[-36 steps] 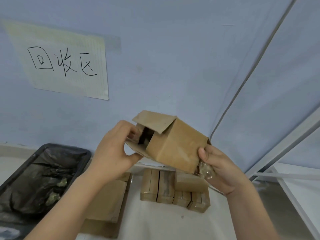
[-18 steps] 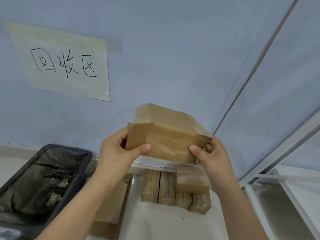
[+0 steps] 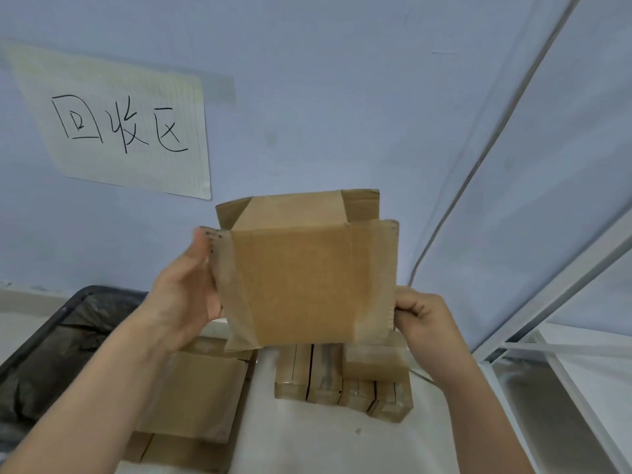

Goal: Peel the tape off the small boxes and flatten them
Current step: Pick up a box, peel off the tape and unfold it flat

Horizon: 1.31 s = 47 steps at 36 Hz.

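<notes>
Cardboard box (image 3: 301,278): opened out, flaps spread, held upright in the air before the wall. Left hand (image 3: 184,295) grips its left flap; right hand (image 3: 424,319) pinches its lower right flap. Below: taped small boxes (image 3: 342,381) grouped on white table (image 3: 325,439); flattened cardboard (image 3: 195,401) and black bin (image 3: 58,340) leftward.

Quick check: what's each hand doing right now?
Left hand: holds the cardboard box by its left edge.
Right hand: fingers curled, pinching the box's lower right flap.

One head-worn wide-angle view looks forward and slightly down, close over both forearms, facing a blue wall (image 3: 325,80) with a paper sign (image 3: 123,128); a table (image 3: 325,439) fills the bottom edge
</notes>
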{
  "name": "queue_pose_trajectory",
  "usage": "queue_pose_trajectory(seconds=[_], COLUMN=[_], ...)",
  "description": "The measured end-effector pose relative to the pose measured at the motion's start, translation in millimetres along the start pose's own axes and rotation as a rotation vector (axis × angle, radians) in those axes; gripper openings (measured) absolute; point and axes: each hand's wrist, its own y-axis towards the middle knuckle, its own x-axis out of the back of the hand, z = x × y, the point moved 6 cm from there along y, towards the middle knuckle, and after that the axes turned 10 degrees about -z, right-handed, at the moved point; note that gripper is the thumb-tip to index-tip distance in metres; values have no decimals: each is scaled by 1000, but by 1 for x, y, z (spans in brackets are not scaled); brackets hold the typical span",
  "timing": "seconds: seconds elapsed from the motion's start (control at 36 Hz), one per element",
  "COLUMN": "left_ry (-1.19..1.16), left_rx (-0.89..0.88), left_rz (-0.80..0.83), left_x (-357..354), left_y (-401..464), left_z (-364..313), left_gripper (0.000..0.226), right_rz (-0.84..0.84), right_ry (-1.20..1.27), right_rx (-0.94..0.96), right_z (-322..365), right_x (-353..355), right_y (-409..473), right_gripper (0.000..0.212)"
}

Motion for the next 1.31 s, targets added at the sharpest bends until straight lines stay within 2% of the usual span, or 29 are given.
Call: queue_pose_trajectory(seconds=[0.06,0.17,0.22,0.25,0.31,0.36,0.42,0.47,0.5,0.56,0.61,0.64,0.72,0.78,0.92,0.97,1.06,1.11,1.17,1.22,1.25,1.31], left_ry=[-46,26,37,29,75,171,232,251,276,352,392,402,450,476,594,621,654,644,669,658,634,570], left_rx=[62,63,42,31,25,30,56,57,62,59,47,43,24,9,-37,-44,-64,-106,-169,-213,-234,-281], left_rz=[55,92,47,22,35,31,13,44,75,125,166,171,172,154,-11,-62,-144,-233,-303,-299,-288,-274], left_x=[-1,-10,-12,-12,-8,-3,2,-3,-7,-13,-16,-17,-17,-16,-10,-10,-8,-4,-1,0,0,-2], left_y=[-3,-8,-7,-7,-4,-2,-1,-3,-5,-8,-11,-12,-13,-12,-7,-7,-8,-8,-9,-9,-9,-11], left_z=[-1,2,3,2,5,10,15,16,16,17,15,14,10,10,10,11,13,13,8,3,1,-5], left_gripper=[96,51,26,24,26,55,70,60,58,75,90,95,96,80,50,46,53,41,28,25,25,23], right_rz=[71,177,193,169,85,21,17,87,145,256,320,343,356,307,-47,-147,-264,-267,-216,-144,-92,35], right_ry=[-36,-139,-205,-234,-290,-274,-78,108,174,244,275,296,403,405,46,21,-20,-2,95,203,258,384], right_rx=[16,58,89,88,35,-13,-57,-131,-166,-205,-252,-281,-347,-373,-389,-374,-307,-273,-276,-278,-273,-255], right_z=[2,5,5,2,-5,-1,8,12,10,4,1,-1,0,2,-18,-19,-15,-9,-6,-1,2,3], right_x=[-5,-19,-24,-23,-16,-10,-10,-15,-19,-27,-32,-34,-36,-34,-18,-14,-8,-8,-9,-8,-8,-9], right_y=[-2,-4,-3,-2,1,2,1,-2,-4,-7,-9,-10,-11,-7,1,1,2,3,3,1,0,-2], right_gripper=[45,78,80,78,63,47,38,20,38,78,96,98,73,55,34,33,59,59,44,30,29,41])
